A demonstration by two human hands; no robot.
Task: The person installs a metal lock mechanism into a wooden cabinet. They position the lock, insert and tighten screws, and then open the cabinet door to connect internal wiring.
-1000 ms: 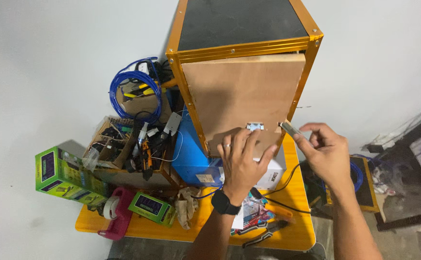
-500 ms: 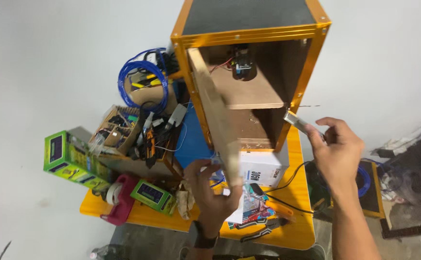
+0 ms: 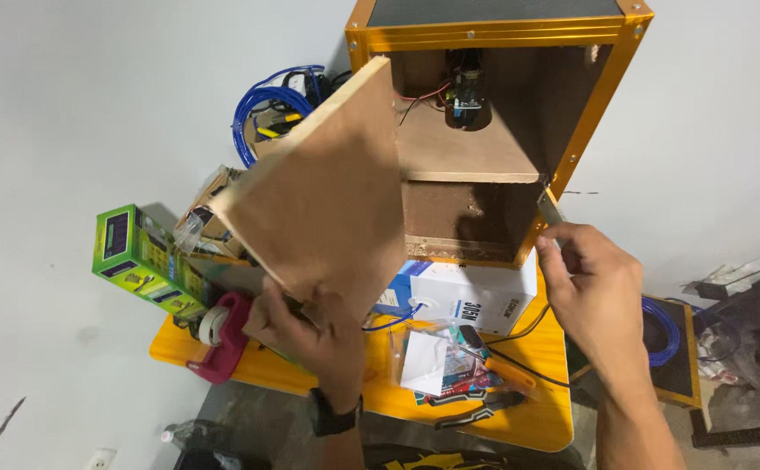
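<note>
My left hand [image 3: 310, 335] grips the lower edge of a bare wooden panel [image 3: 323, 196], held tilted in front of the left side of an orange-framed box [image 3: 602, 87]. The box stands open at the front, showing a wooden shelf [image 3: 462, 157] and a small electronic module with red and black wires [image 3: 467, 91] at its back. My right hand [image 3: 593, 292] pinches a small metal piece [image 3: 549, 209] against the box's lower right front corner.
An orange table [image 3: 536, 418] carries a white carton [image 3: 471, 292], pliers [image 3: 475, 409], a packet of small parts [image 3: 436, 361], a pink tape holder [image 3: 219, 335] and a green box [image 3: 140, 261]. Blue cable coils [image 3: 267, 100] lie behind the panel.
The wooden panel has come off the box front and swung left and down in my left hand, exposing the inside. My right hand stayed at the lower right corner.
</note>
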